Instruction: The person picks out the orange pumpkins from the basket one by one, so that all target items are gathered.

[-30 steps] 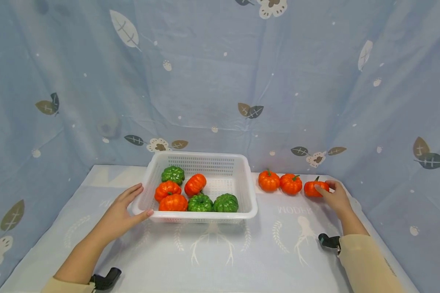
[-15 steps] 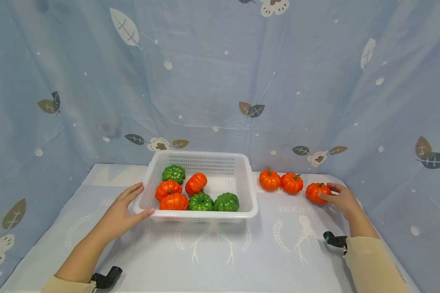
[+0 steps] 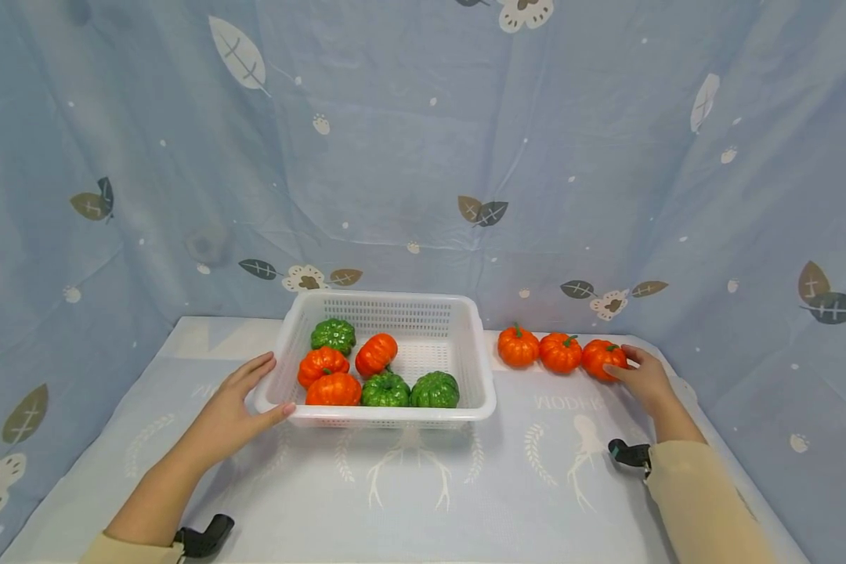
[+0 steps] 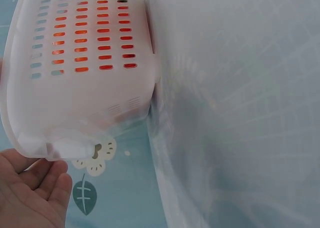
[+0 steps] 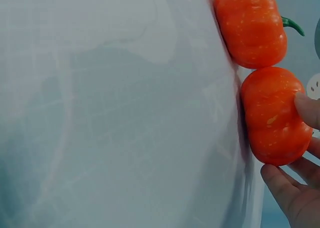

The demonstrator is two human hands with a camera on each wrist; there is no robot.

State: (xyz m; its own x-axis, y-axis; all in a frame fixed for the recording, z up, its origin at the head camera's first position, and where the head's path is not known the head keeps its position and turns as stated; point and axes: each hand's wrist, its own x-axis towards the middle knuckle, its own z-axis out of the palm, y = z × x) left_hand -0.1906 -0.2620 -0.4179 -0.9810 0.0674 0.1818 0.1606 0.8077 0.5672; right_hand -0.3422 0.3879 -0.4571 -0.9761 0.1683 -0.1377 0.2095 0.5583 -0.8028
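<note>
My right hand [image 3: 646, 384] grips a small orange pumpkin [image 3: 601, 359] at the right end of a row along the back of the table. In the right wrist view its thumb [image 5: 309, 109] lies on the side of this pumpkin [image 5: 275, 118], with the other fingers around its end. That pumpkin meets its neighbour [image 5: 252, 28], which has a green stem. At the left, my left hand [image 3: 236, 411] rests with spread fingers at the corner of a white slotted basket [image 3: 481, 360]. Its fingertips [image 4: 59, 168] are right at the basket's rim in the left wrist view.
Inside the basket lie orange pumpkins [image 3: 376, 355] and green ones [image 3: 434, 390]. Another orange pumpkin [image 3: 518, 347] stands just right of the basket. A patterned blue curtain [image 3: 423, 157] hangs behind the table [image 3: 423, 501] and at its sides.
The right hand first drew its pumpkin slightly forward, turning it, then shifted it back and left against the middle pumpkin. The left hand and basket have stayed put.
</note>
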